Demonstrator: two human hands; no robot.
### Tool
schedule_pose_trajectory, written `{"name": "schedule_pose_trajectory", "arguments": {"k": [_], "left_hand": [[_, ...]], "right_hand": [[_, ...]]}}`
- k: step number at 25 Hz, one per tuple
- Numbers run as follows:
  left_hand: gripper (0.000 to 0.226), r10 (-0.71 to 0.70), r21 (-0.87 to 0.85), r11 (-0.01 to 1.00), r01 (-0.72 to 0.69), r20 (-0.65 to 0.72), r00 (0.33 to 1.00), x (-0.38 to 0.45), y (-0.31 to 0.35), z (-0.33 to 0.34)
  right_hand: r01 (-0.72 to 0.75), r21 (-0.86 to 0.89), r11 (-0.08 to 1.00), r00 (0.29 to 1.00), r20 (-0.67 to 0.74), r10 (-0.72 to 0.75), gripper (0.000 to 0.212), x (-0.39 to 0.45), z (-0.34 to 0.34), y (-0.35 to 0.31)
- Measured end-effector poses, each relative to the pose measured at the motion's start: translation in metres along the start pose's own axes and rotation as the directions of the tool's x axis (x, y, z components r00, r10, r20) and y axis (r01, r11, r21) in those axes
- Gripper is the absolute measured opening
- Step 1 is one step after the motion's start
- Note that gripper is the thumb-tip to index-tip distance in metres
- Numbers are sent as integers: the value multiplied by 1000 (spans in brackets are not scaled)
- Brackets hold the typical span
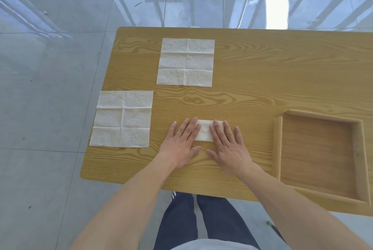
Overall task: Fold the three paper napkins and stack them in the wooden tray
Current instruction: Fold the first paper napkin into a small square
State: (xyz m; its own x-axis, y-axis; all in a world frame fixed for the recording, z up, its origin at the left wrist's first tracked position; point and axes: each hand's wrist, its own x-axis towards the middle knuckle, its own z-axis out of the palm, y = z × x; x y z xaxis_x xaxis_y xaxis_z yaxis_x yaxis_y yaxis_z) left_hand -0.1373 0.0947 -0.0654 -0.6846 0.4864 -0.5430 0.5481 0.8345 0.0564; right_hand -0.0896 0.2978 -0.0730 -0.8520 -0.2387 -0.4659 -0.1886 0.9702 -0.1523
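Flat left hand (180,145) and right hand (227,147) press folded napkin (204,130), lengthwise left-right.

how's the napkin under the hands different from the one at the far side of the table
The napkin under the hands is folded into a small rectangle; the far napkin lies fully open, a much larger square with crease lines showing. The left hand and right hand press the folded one flat; nothing touches the far one. Both are white paper on the table.
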Motion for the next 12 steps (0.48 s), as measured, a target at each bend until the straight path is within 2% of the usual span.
{"name": "schedule_pose_trajectory", "arguments": {"k": [4, 7, 10, 12], "left_hand": [[72, 5, 4, 1000, -5, 14, 1000, 3, -2, 1], [72, -11, -17, 1000, 10, -40, 999, -3, 0, 0], [70, -59, -65, 997, 52, -123, 991, -21, 4, -1], [67, -121, -149, 984, 102, -122, 985, -39, 4, -1]], "right_hand": [[-11, -1, 1000, 1000, 4, 11, 78, 0, 3, -1], [-7, 5, 1000, 999, -47, 7, 76, -3, -3, -3], [18, 31, 999, 992, -127, -14, 68, -12, -12, -9], [54, 63, 997, 989, -140, -44, 59, -20, -16, -16]]}}
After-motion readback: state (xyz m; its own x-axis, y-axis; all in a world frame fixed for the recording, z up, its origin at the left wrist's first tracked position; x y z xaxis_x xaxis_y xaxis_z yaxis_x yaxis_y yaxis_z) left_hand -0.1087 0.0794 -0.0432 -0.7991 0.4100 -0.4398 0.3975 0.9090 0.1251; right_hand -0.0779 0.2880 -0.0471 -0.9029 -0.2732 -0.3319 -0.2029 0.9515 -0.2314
